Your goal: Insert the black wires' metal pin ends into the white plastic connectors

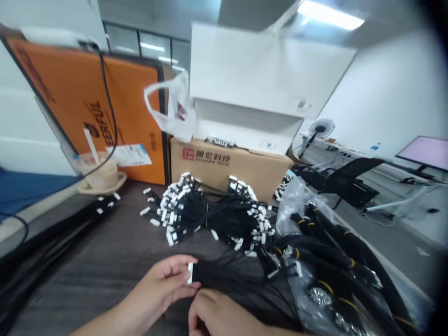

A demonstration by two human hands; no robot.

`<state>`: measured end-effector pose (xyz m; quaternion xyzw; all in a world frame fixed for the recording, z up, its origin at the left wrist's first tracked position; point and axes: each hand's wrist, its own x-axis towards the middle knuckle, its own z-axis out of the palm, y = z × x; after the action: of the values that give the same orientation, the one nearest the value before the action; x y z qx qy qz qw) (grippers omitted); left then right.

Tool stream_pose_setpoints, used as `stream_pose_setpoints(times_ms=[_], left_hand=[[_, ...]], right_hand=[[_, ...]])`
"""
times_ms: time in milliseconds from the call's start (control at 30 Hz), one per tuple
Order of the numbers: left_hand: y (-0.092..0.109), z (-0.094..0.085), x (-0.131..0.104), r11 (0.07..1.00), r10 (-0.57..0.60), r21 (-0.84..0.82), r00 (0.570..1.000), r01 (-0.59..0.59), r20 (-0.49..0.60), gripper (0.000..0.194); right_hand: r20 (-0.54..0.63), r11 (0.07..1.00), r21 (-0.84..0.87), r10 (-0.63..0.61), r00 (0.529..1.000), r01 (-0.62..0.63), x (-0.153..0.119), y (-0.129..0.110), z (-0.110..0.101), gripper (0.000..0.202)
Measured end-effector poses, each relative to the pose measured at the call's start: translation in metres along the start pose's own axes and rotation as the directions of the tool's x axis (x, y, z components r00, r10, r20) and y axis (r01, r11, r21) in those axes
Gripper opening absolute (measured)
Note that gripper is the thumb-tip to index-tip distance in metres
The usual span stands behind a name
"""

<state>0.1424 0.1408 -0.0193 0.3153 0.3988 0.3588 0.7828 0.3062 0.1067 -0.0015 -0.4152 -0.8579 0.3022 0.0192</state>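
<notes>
My left hand [175, 280] pinches a slim white connector [190, 273] between thumb and fingers, near the front of the dark table. From the connector a bundle of thin black wires [224, 275] runs off to the right. My right hand [219, 312] is closed just below the wires, close to the left fingertips. Its fingers curl underneath, so anything inside them is hidden. Beyond both hands lies a large pile of black cables with white connectors [210, 212], bound at its middle by a yellow tie.
Thick black cables [350, 261] with yellow ties lie on clear plastic bags [294, 205] at right. More black cables [70, 228] stretch along the left. A drink cup [100, 170] stands at back left. Behind are a cardboard box [238, 170], white box [259, 70] and orange panel [136, 102].
</notes>
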Motion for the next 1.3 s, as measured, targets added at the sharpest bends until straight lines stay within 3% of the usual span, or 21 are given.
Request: stream_pose_setpoints(times_ms=[100, 367, 567, 733, 900, 1100, 1300], left_hand=[[0.001, -0.001, 0.001, 0.999, 0.044, 0.01, 0.998, -0.044, 0.036, 0.021], [-0.002, -0.001, -0.001, 0.997, 0.048, -0.062, 0.997, -0.044, 0.063, 0.017], [0.002, 0.004, 0.0, 0.996, 0.034, -0.08, 0.998, -0.029, 0.058, 0.019], [0.003, 0.008, -0.002, 0.997, 0.034, -0.065, 0.998, -0.031, 0.051, 0.019], [0.0, 0.005, -0.001, 0.997, 0.051, -0.066, 0.995, -0.046, 0.086, 0.016], [-0.001, 0.002, -0.003, 1.0, 0.004, -0.022, 0.996, -0.002, 0.084, 0.021], [0.002, -0.001, -0.002, 0.999, -0.05, -0.013, 0.993, 0.052, 0.106, 0.019]], right_hand=[[-0.045, 1.0, -0.019, 0.0, 0.999, -0.001, 0.005, 0.003, -0.002, 0.005], [-0.152, 0.999, 0.015, 0.054, 0.987, -0.052, -0.004, 0.01, 0.0, 0.027], [-0.318, 0.995, -0.024, -0.101, 0.943, 0.098, -0.004, 0.025, -0.017, 0.031], [-0.405, 0.992, 0.005, -0.113, 0.907, 0.125, 0.002, 0.033, -0.015, 0.021], [-0.42, 0.993, 0.059, -0.068, 0.905, 0.102, 0.002, 0.031, -0.015, 0.013], [-0.42, 0.979, 0.204, 0.089, 0.903, -0.002, -0.009, 0.022, -0.024, 0.011], [-0.412, 0.976, 0.217, 0.118, 0.904, -0.029, -0.004, 0.028, -0.024, 0.01]])
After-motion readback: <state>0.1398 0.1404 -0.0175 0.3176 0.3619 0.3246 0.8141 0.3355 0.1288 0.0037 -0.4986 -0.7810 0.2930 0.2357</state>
